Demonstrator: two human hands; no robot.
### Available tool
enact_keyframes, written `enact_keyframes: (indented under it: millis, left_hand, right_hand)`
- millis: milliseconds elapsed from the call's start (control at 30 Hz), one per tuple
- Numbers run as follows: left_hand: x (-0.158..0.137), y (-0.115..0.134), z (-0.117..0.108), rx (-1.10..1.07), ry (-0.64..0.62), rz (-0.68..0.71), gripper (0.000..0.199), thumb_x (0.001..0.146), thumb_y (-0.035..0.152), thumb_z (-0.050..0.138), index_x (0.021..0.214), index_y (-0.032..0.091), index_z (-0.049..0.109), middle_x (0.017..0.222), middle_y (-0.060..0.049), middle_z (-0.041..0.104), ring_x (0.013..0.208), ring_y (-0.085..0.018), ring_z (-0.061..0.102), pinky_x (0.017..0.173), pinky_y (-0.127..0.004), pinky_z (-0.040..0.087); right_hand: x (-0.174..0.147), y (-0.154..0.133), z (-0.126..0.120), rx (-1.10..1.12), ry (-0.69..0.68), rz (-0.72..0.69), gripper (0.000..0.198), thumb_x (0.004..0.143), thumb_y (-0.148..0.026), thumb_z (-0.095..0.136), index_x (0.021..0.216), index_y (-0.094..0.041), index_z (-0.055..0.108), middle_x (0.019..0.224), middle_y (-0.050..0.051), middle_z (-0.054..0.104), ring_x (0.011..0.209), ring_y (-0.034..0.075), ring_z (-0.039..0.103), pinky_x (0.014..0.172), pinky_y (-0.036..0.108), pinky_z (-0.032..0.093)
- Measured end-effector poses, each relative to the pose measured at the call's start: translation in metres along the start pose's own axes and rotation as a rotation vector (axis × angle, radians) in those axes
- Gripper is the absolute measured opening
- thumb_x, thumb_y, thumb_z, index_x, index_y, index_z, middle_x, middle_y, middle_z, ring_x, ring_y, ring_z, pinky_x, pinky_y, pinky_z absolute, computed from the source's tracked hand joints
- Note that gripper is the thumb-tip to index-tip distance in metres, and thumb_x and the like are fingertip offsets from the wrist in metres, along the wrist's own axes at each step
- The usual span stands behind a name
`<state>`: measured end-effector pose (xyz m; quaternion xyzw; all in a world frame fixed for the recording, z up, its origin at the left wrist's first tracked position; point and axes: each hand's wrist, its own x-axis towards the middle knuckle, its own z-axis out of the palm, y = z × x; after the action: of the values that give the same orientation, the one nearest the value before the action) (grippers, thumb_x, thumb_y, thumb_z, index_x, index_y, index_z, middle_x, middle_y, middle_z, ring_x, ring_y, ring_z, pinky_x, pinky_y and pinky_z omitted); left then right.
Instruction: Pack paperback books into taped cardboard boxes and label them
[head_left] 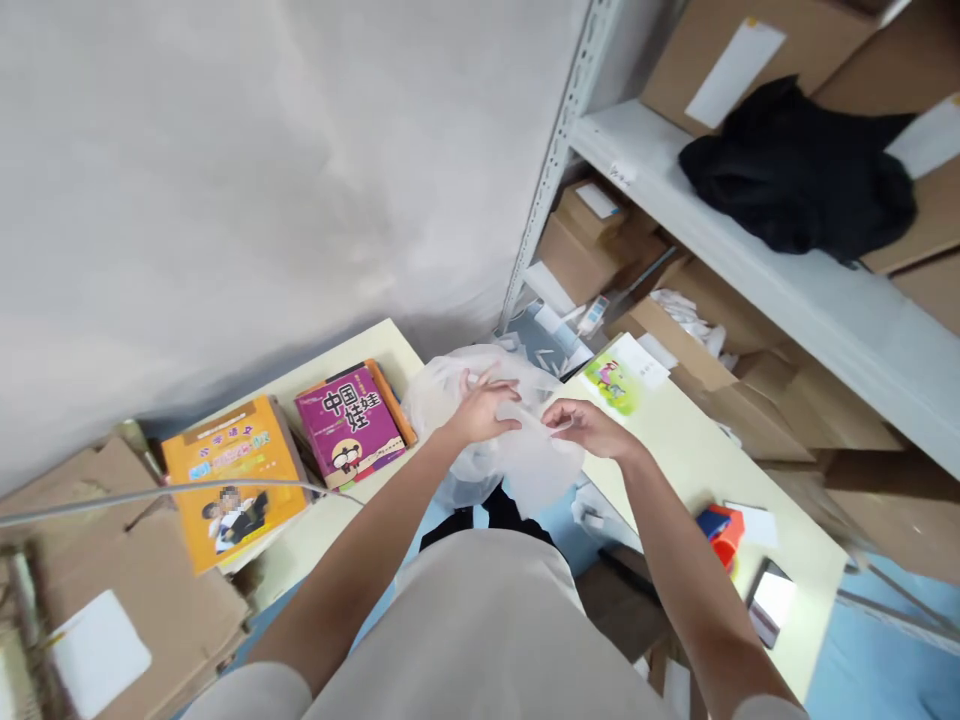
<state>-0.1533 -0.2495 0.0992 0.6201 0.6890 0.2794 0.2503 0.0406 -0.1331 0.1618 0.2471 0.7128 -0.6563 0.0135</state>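
A crumpled, see-through white plastic bag [480,470] hangs in front of my body, between the two tables. My left hand [486,408] lies against its upper part, fingers spread and thumb apart. On the bag's right side, my right hand [589,425] has its fingers bent and pinches the thin plastic. The inside of the bag cannot be made out through the film.
Left table: a stack with a purple book [349,425] on top and yellow books [232,480]. Right table: a green-and-white booklet [622,375], red tape dispenser [727,535] and phone [770,603]. Metal shelving [750,230] with cartons stands right; a cable [172,488] crosses left.
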Motion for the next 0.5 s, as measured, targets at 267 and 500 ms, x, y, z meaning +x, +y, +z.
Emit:
enact_keyframes:
  millis: [267, 500]
  left_hand:
    - [0.033, 0.050, -0.006, -0.048, -0.238, 0.112, 0.019, 0.080, 0.025, 0.057, 0.097, 0.019, 0.064, 0.091, -0.005, 0.070, 0.088, -0.022, 0.064, 0.092, -0.039, 0.044]
    - [0.084, 0.101, 0.027, 0.052, -0.409, 0.251, 0.022, 0.088, 0.033, 0.044, 0.084, 0.021, 0.061, 0.076, -0.001, 0.064, 0.074, -0.019, 0.062, 0.072, -0.031, 0.048]
  right_hand:
    - [-0.103, 0.000, -0.054, -0.151, 0.803, -0.104, 0.029, 0.069, -0.037, 0.072, 0.090, -0.019, 0.064, 0.084, 0.003, 0.066, 0.077, 0.017, 0.061, 0.075, 0.033, 0.050]
    - [-0.196, 0.094, -0.073, -0.123, 1.368, 0.168, 0.084, 0.059, -0.039, 0.077, 0.133, -0.022, 0.040, 0.103, 0.007, 0.062, 0.084, 0.020, 0.062, 0.074, 0.035, 0.053]
